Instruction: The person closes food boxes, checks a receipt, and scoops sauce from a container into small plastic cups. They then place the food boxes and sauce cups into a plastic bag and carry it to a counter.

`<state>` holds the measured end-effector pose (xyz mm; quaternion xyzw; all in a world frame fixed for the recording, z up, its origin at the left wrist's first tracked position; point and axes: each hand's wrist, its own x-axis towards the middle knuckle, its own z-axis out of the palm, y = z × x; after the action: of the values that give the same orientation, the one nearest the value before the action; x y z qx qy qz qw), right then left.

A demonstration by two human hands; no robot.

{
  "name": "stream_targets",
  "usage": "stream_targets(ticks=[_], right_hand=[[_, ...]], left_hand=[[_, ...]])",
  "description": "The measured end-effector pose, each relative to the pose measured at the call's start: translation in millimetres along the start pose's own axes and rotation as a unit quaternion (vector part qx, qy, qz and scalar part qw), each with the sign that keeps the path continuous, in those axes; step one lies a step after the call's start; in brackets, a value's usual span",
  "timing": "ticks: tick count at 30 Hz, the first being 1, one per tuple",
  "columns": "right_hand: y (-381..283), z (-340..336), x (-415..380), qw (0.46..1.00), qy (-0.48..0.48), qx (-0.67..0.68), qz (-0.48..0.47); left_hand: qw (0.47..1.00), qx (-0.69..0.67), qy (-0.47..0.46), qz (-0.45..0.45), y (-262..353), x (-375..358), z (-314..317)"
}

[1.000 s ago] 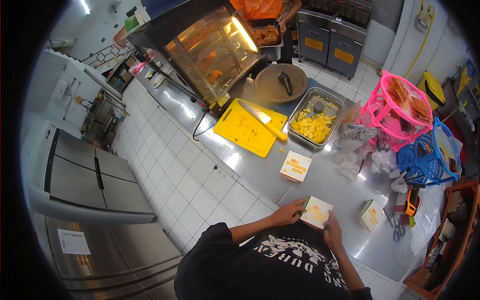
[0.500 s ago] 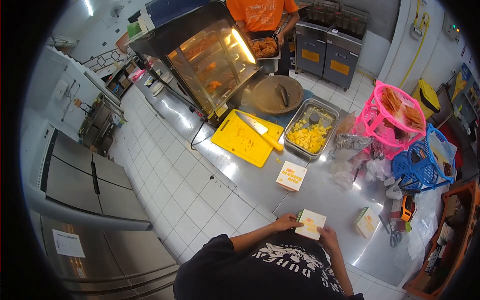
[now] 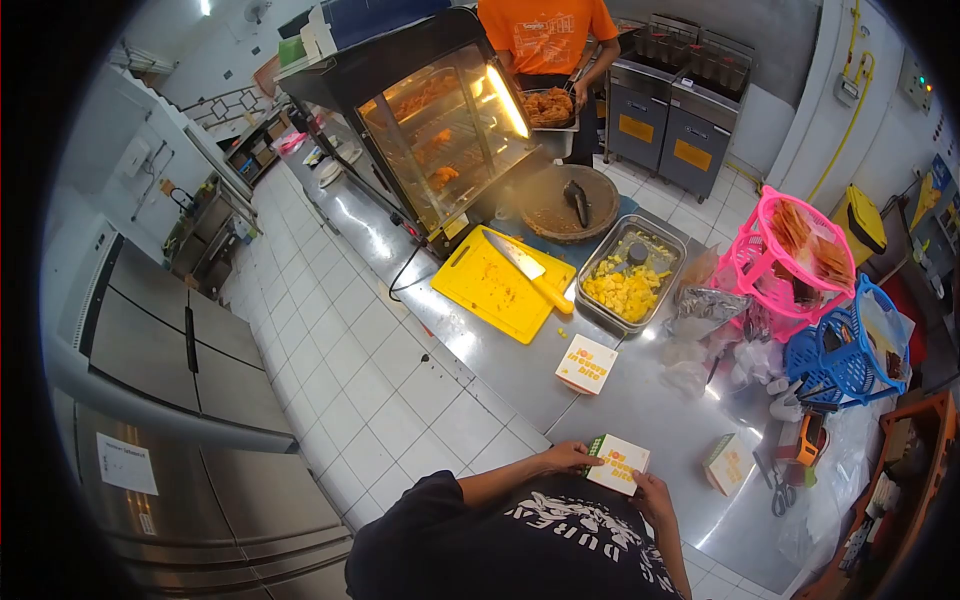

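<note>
A small white box (image 3: 619, 464) with orange and yellow lettering and a green side is held between my two hands at the steel table's front edge. My left hand (image 3: 570, 457) grips its left side, fingers closed on it. At its right side my right hand (image 3: 652, 495) pinches the box. Farther up the table stands another white box (image 3: 587, 364), and a third box (image 3: 729, 463) sits to the right, beside dark scissors (image 3: 781, 492).
Yellow cutting board (image 3: 490, 288) with a knife (image 3: 530, 268), metal tray of yellow pieces (image 3: 630, 275), stone mortar (image 3: 560, 205) and glass food warmer (image 3: 440, 130) stand farther back. Pink basket (image 3: 765, 250) and blue basket (image 3: 818, 360) stand right. A co-worker (image 3: 548, 40) holds a tray of fried food.
The whole view has shifted slightly, with the table items appearing a little lower. The held box stays between my hands, slightly lower in view. The co-worker still holds the tray.
</note>
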<state>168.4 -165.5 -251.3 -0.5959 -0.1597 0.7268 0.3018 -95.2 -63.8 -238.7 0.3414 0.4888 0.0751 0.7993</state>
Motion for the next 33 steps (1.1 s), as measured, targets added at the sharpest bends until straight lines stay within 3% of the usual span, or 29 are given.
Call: stream_targets(ticks=[7,11,19,26,31,33], right_hand=[[12,0,5,0.999,0.027,0.019,-0.037],[17,0,7,0.997,0.042,0.025,-0.060],[15,-2,1,0.997,0.006,0.066,-0.051],[10,-1,-11,0.992,-0.027,0.122,-0.037],[7,4,-7,0.991,-0.021,0.122,-0.059],[6,5,-11,0.992,-0.010,0.116,-0.048]], left_hand=[[0.999,0.030,-0.031,0.018,4,-2,-3],[0.999,-0.020,-0.042,0.019,1,-2,0],[0.997,-0.008,-0.076,-0.022,11,-10,-5],[0.993,0.091,-0.077,0.000,6,-4,-11],[0.970,0.232,-0.073,0.003,11,-1,-13],[0.978,0.178,-0.108,0.014,9,-3,-11]])
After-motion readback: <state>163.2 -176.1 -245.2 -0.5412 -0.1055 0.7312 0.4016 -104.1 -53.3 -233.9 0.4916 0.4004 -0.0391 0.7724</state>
